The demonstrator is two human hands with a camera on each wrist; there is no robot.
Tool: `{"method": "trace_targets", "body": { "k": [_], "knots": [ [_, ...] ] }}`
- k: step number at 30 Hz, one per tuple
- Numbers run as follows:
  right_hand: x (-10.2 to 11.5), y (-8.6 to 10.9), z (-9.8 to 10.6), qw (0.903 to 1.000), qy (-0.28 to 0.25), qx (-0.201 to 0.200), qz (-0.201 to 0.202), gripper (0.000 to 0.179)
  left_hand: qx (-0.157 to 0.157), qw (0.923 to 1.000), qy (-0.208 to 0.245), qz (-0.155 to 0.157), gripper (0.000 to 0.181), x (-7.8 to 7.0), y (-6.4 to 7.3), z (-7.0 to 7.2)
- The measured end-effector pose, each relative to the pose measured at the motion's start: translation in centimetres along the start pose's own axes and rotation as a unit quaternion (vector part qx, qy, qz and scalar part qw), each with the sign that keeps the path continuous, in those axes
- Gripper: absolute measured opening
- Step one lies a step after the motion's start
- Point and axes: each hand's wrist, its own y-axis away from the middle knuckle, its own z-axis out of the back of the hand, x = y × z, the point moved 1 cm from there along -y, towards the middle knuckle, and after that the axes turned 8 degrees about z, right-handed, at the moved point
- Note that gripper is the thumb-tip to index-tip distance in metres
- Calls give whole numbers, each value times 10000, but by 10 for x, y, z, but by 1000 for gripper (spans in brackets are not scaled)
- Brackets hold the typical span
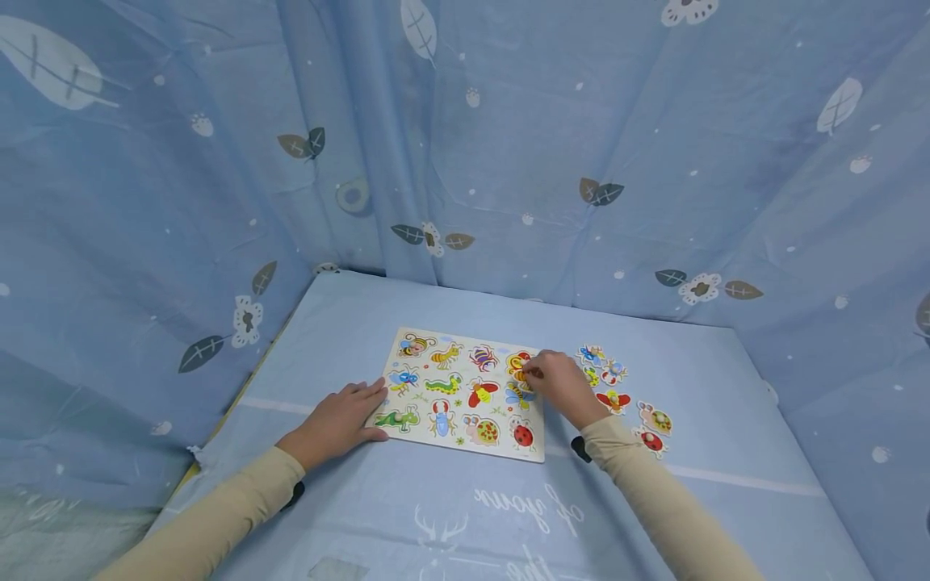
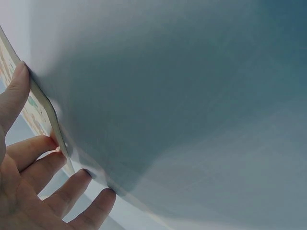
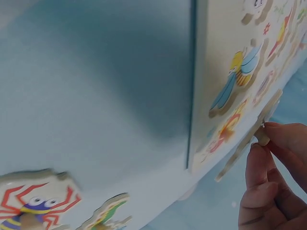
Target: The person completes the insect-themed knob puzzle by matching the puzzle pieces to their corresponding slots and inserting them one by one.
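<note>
Near loose pieces (image 1: 613, 401), the right hand (image 1: 565, 386) pinches a knobbed piece (image 3: 247, 143) (left hand (image 1: 340, 423) splayed).

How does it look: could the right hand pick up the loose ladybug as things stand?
Probably not: the right hand pinches a puzzle piece by its knob. Were it free, the way seems clear: the loose ladybug lies in plain view.

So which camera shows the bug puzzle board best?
The head view, because nearly the whole puzzle board shows there from above. The left wrist view shows only a slanting strip along its edge. The right wrist view shows one end close up, and the picture's border cuts off the rest.
</note>
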Motion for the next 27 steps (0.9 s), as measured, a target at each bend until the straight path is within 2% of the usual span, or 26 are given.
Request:
{"method": "trace_targets", "body": {
  "k": [19,27],
  "knots": [
    [34,-20,-10,9993,-140,-1,334,8,-40,10000,-28,-1,81,2,0,-2],
    [41,-27,-17,9985,-100,-54,544,8,-58,10000,-35,9,81,1,0,-1]
  ]
}}
